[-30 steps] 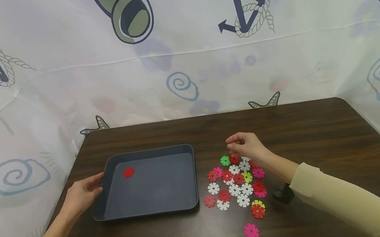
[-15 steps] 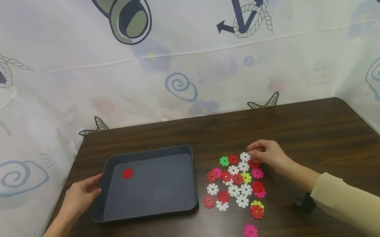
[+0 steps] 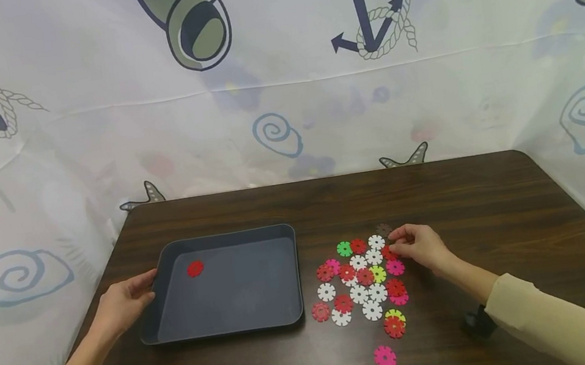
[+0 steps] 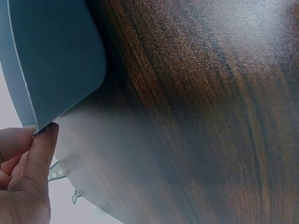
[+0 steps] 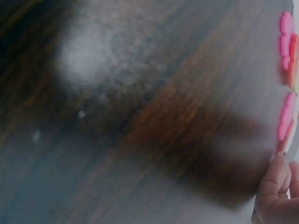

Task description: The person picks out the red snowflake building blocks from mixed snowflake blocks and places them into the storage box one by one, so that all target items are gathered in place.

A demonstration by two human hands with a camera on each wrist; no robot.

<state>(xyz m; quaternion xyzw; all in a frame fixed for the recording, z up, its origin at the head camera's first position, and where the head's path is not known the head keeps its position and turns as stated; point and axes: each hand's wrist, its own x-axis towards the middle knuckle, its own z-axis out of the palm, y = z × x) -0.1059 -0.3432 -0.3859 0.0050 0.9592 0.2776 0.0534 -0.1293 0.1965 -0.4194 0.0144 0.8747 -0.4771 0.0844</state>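
A dark grey tray lies on the left of the table, with one red notched disc inside. My left hand pinches the tray's left rim between thumb and fingers, as the left wrist view confirms. On the right is a loose spread of notched plastic discs, with several white discs among red, pink, yellow and green ones. My right hand is at the spread's upper right edge. Its thumb meets a red disc, partly covered, and its index fingertip lies near a dark brown disc. Thumb and index look apart.
The brown wooden table shows between the spread and its far edge. A pink disc lies nearest the front, below an overlapping red and yellow pair. A patterned white cloth hangs behind.
My right hand has gone rightward and nearer, from above the top of the spread to the red disc at its upper right. The left hand stays on the tray rim.
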